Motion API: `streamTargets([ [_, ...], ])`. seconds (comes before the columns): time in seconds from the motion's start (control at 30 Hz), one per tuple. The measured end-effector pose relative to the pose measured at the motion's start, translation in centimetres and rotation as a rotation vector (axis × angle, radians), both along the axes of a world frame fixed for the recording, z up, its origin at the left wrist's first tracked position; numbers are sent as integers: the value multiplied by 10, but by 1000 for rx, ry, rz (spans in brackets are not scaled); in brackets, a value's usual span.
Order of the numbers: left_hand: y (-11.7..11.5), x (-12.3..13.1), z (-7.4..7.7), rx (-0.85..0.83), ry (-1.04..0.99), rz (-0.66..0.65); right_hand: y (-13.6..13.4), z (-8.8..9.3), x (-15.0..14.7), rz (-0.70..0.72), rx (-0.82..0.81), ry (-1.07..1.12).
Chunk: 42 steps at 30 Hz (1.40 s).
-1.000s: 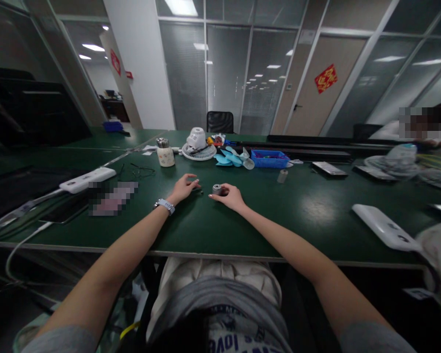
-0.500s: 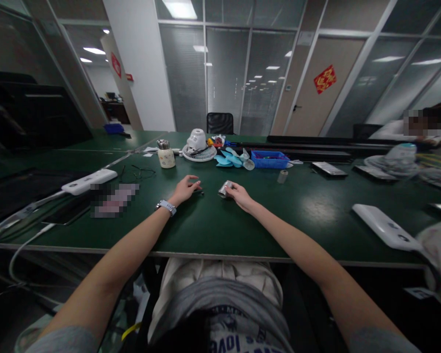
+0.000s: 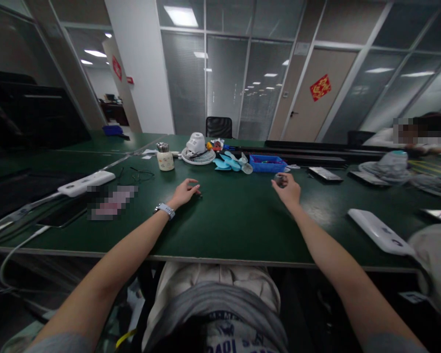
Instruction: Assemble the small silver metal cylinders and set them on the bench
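Observation:
My left hand (image 3: 184, 193), with a watch (image 3: 165, 211) at the wrist, rests on the green table with its fingers loosely curved and apart. A tiny dark piece (image 3: 200, 196) shows by its fingertips, too small to name. Farther right, the thumb and fingers of my right hand (image 3: 289, 190) are closed around a small grey cylinder (image 3: 280, 179), partly covered by the fingers. Just behind that hand stands a blue tray (image 3: 267, 169) holding small items. Light-blue fan blades (image 3: 231, 162) lie left of the tray.
A white fan part (image 3: 196, 147) and a cream bottle (image 3: 165, 159) stand at the back. White power strips lie at the left (image 3: 86, 184) and right (image 3: 378, 231). Glasses (image 3: 141, 174) and cables lie on the left. Another person (image 3: 385, 133) sits at far right.
My right hand has moved right from the middle of the table, where it held a silvery cylinder, to where a small cylinder stood. My left hand stays in place.

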<state>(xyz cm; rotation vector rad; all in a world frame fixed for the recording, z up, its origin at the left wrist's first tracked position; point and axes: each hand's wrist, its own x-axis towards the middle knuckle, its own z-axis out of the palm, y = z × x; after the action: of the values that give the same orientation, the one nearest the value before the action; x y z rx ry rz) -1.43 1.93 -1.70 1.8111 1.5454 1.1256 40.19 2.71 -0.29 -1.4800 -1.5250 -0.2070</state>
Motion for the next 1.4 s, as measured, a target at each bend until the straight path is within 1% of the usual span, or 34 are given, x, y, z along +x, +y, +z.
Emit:
streamTargets([
  [0.1,1,-1,-1,10,-6,-11,13,-13,41,-222,-52,108],
  [0.17,1,-1,-1,12,1,-7,18,-20,62,-333,-94,165],
  [0.23,0,0,0,9,0,-3,22,-24,76,-411,-130,236],
  [0.3,-2,1,1,3,-10,-2,23,-26,82,-453,-159,293],
  [0.37,-3,2,3,-2,-11,0,25,-28,82,-449,-186,305],
  [0.5,-4,2,3,-6,-17,18,26,-28,74,-368,-265,259],
  [0.57,-3,2,3,-9,-24,18,23,-24,68,-390,-276,242],
  [0.6,-3,2,2,-8,-25,17,19,-20,64,-427,-241,226],
  [0.67,-2,2,2,0,-31,18,10,-9,49,-485,-85,149],
  [0.7,-2,2,2,3,-38,23,4,-3,36,-474,4,84],
  [0.73,-2,3,2,5,-46,33,-3,3,19,-423,77,9],
  [0.77,-2,3,3,7,-53,44,-10,7,-2,-321,113,-77],
  [0.83,-2,3,3,13,-63,69,-23,10,-55,-21,79,-222],
  [0.9,-2,3,3,24,-73,94,-34,5,-115,348,-55,-346],
  [0.93,-2,2,2,29,-82,110,-38,1,-143,512,-140,-403],
  [0.97,-1,2,2,32,-92,129,-40,-3,-169,636,-218,-446],
  [1.03,-1,0,2,39,-112,177,-41,-9,-209,790,-344,-495],
  [1.07,0,0,3,42,-116,202,-40,-11,-223,833,-392,-518],
  [1.13,1,-1,3,38,-107,237,-38,-13,-237,874,-455,-557],
  [1.2,2,-1,3,28,-79,244,-36,-13,-238,884,-474,-582],
  [1.3,2,-1,2,25,-21,221,-35,-13,-226,887,-446,-568],
  [1.4,2,-2,1,30,9,219,-32,-9,-200,845,-375,-524],
])
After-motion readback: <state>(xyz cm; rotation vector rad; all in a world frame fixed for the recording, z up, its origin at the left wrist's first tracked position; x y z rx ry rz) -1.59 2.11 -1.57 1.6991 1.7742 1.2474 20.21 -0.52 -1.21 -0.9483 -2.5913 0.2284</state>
